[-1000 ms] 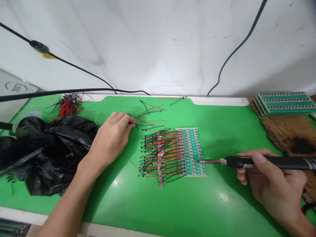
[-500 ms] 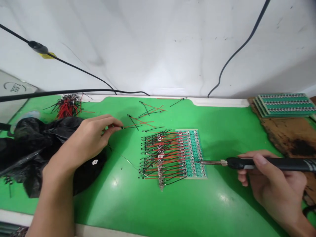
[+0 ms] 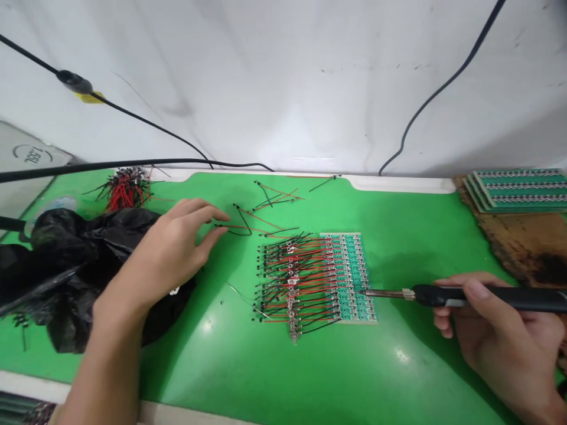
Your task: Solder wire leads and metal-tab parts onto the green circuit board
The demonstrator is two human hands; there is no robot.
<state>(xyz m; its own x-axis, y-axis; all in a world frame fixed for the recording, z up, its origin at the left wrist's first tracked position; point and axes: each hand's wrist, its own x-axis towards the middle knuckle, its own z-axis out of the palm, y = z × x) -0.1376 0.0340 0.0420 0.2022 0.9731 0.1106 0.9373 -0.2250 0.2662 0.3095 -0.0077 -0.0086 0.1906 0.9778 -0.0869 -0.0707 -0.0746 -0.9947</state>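
My left hand [image 3: 177, 248] is over the table's left side, thumb and forefinger apart. A two-wire lead [image 3: 239, 227], one wire red and one black, lies with its dark end in the gap between those fingertips. My right hand [image 3: 496, 330] grips a soldering iron [image 3: 487, 297] with a black handle. Its metal tip points left and reaches the right part of a green circuit board panel [image 3: 358, 271]; whether it touches cannot be told. Rows of red and black leads [image 3: 305, 277] run left from the panel, crossed by a strip of small shiny metal parts [image 3: 291, 307].
Loose leads [image 3: 277, 198] lie behind the panel, and a thin solder-like wire [image 3: 241, 295] lies left of it. A black plastic bag [image 3: 84, 265] and a lead bundle [image 3: 128, 189] are at left. Stacked boards [image 3: 518, 192] rest on a scorched brown slab [image 3: 505, 236] at right.
My left finger and thumb have parted from the lead's dark end, letting it go. The soldering iron stays at nearly the same place on the panel. The view has shifted slightly.
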